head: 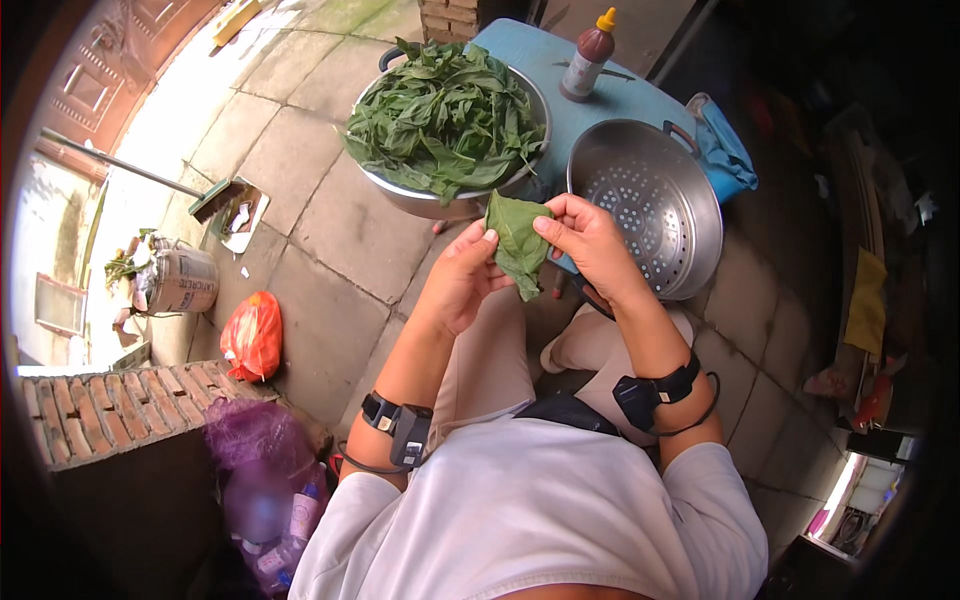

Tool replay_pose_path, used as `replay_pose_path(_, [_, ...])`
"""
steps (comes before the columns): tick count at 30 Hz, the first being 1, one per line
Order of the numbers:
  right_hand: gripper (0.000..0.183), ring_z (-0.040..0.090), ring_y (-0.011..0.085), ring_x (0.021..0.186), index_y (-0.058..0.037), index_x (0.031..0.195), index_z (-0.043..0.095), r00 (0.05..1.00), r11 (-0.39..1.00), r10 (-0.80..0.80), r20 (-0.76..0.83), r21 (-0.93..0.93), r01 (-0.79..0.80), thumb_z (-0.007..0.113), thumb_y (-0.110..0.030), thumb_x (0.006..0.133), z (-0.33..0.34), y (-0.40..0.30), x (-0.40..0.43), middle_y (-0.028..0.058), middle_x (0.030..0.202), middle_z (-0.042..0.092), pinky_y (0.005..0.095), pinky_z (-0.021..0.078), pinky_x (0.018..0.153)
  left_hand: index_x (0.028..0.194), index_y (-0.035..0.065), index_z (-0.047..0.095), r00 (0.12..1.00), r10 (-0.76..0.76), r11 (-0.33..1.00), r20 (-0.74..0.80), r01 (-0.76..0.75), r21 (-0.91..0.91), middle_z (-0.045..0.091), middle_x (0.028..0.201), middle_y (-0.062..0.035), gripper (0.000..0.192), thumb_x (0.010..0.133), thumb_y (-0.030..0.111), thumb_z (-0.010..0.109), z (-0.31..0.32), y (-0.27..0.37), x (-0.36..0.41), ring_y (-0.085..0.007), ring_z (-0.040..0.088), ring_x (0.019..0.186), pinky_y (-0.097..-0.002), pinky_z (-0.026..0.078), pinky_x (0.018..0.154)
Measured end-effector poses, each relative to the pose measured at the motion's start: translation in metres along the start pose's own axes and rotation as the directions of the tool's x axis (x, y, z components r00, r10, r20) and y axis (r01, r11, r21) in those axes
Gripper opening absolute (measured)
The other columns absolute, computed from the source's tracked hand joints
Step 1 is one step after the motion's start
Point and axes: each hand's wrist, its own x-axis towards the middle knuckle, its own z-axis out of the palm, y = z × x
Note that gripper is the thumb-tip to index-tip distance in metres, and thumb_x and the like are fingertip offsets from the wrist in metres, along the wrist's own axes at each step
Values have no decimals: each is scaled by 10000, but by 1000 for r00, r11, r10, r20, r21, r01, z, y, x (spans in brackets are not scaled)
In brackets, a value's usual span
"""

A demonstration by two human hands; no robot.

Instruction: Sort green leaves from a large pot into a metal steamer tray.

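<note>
A broad green leaf (517, 238) is spread between my two hands, above my knees. My left hand (471, 274) pinches its left edge between thumb and fingers. At the upper right edge, my right hand (589, 238) grips it with the thumb on top. Just beyond my left hand stands a metal pot (450, 204), heaped with green leaves (450, 120). To the right, beside my right hand, a stainless steamer pot (697, 232) with a perforated bottom tilts toward me. No leaves show inside it.
Both pots rest at a blue table (517, 49), which also bears a sauce bottle (587, 64) with a yellow cap. Leftward on the paving are a dustpan (244, 217), a bucket of scraps (180, 277) and a red plastic bag (253, 336). A low brick wall (127, 409) stands at lower left.
</note>
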Motion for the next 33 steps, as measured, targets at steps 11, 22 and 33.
replay_pose_path(11, [143, 551, 37, 620, -15, 981, 638, 985, 960, -48, -164, -280, 0, 601, -145, 935, -4, -6, -6, -5, 749, 615, 199, 426, 496, 1266, 90, 542, 990, 37, 987, -138, -14, 161, 650, 1075, -16, 289, 993, 159, 475, 6, 0, 2, -100, 649, 863, -240, 541, 766])
replay_pose_path(22, [79, 620, 255, 739, -102, 897, 626, 744, 40, -639, 194, -958, 284, 604, -68, 829, -18, 4, 23, 41, 824, 590, 364, 520, 622, 1276, 35, 554, 980, 141, 978, -141, -116, 172, 606, 1206, -109, 331, 952, 95, 521, 0, -8, 10, -210, 624, 1082, -317, 514, 945])
replay_pose_path(33, [61, 569, 229, 814, -87, 774, 622, 734, -220, -433, 523, -851, 477, 572, -71, 743, -41, -18, 34, 40, 836, 551, 343, 462, 693, 929, 87, 537, 808, 347, 937, -476, -270, 223, 605, 810, -29, 110, 927, 180, 596, -17, -5, 19, -97, 595, 652, -215, 461, 556])
